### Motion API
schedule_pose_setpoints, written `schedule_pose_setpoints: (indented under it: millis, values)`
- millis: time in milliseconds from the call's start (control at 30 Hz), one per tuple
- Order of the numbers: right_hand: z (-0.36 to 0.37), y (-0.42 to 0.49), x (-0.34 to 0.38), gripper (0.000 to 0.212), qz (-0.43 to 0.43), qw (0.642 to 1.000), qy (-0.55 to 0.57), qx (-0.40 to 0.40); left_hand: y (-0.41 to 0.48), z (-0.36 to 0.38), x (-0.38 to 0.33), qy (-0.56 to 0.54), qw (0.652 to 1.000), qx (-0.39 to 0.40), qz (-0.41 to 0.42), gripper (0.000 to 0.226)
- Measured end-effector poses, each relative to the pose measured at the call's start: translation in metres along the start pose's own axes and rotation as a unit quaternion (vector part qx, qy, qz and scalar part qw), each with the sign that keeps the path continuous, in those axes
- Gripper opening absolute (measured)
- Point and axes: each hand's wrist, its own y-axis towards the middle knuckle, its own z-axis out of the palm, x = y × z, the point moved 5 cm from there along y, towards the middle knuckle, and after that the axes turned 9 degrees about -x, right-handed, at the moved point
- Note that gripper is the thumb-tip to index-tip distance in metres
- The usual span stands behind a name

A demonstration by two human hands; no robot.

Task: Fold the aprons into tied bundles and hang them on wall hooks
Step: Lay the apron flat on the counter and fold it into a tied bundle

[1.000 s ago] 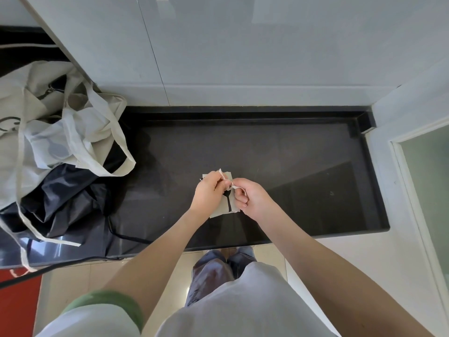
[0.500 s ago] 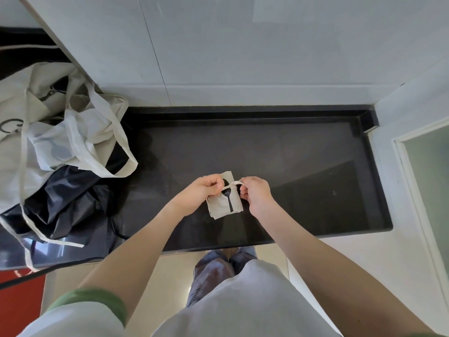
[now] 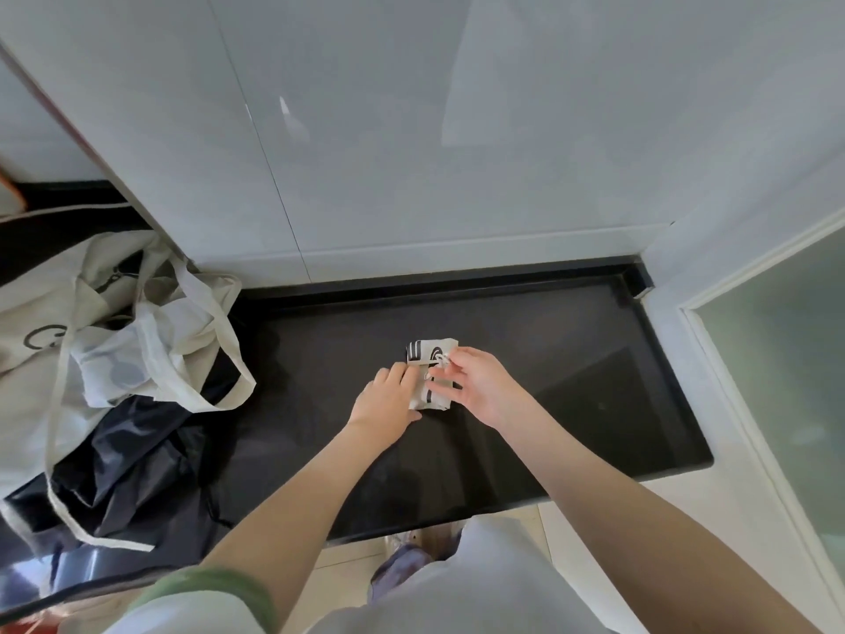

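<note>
Our small apron bundle [image 3: 430,352] lies near the middle of the dark bench [image 3: 571,382], well apart from the heap of unfolded aprons [image 3: 114,350] at the bench's left end. Our left hand [image 3: 388,398] lies flat, fingers straight, against the bundle's left edge, steadying it. Our right hand [image 3: 478,386] seems to pinch the thin tie [image 3: 441,358] near the bundle's top between thumb and fingertips, though the knot itself is too small to read.

We judge the knot to be the weak spot. If it is slack when we lift, the folds may spring open and the bundle come apart. Pulling the tie sideways could also drag the bundle away from the flat hand. No wall hooks are in view.
</note>
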Motion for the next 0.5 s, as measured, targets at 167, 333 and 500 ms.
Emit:
schedule_pose_setpoints:
  millis: [167,333,500]
  values:
    - [-0.015,-0.001,0.008,0.014,-0.051,0.995,-0.076,-0.033,0.004,0.002,-0.013,0.041,0.997,-0.07,0.009,0.052]
    - [-0.028,-0.007,0.018,0.012,-0.088,0.995,-0.04,-0.016,0.009,-0.006,-0.024,-0.03,0.995,-0.06,0.075,0.049]
    - [-0.039,-0.006,0.038,0.018,-0.133,0.988,0.017,-0.072,0.018,-0.049,-0.018,-0.365,0.918,-0.107,-0.109,0.021]
